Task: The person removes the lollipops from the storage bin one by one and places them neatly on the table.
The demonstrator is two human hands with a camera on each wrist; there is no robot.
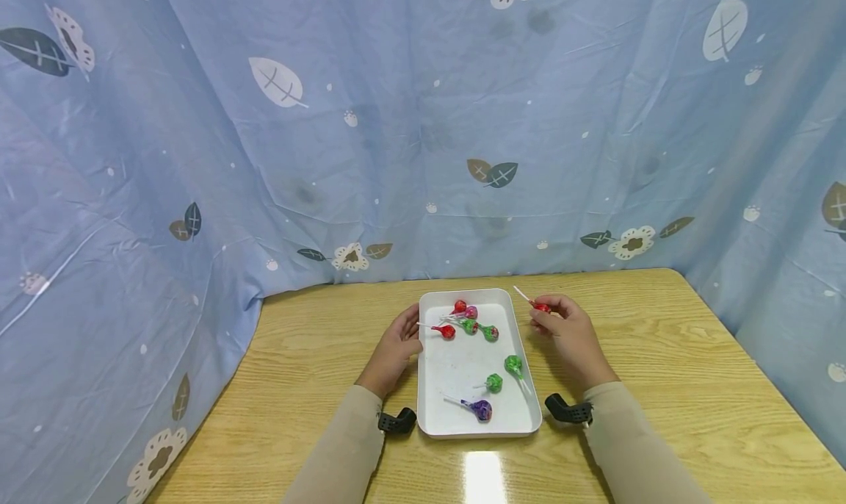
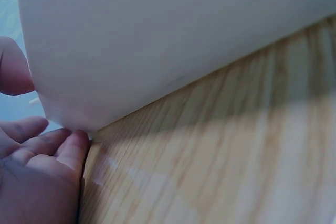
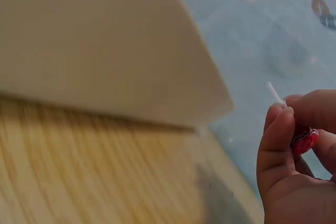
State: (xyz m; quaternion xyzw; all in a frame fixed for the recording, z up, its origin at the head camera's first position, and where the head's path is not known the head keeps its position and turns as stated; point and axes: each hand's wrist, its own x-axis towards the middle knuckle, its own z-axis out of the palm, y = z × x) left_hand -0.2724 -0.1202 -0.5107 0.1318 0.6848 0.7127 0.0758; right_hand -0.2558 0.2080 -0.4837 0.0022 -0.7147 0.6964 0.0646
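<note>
My right hand point(image 1: 567, 335) pinches a red-wrapped lollipop point(image 3: 305, 141) just outside the right side of the white tray point(image 1: 463, 428). Its white stick points up and away, past the fingertips. At the tray's left side, my left hand point(image 1: 394, 350) rests against the wall, with the thumb by the rim and relaxed fingers near the far corner. Inside the tray lie two red lollipops point(image 1: 447, 332), a pink lollipop point(image 1: 471, 312) and two green ones point(image 1: 490, 333) toward the back. Nearer the front are two more green lollipops point(image 1: 494, 383) and a purple lollipop point(image 1: 483, 411).
Wood-grain table point(image 1: 311, 350) surrounds the tray on both sides. Behind it and at either side hangs a blue curtain point(image 1: 370, 137) with leaf and flower prints. A black wrist device point(image 1: 398, 420) sits on each wrist beside the tray.
</note>
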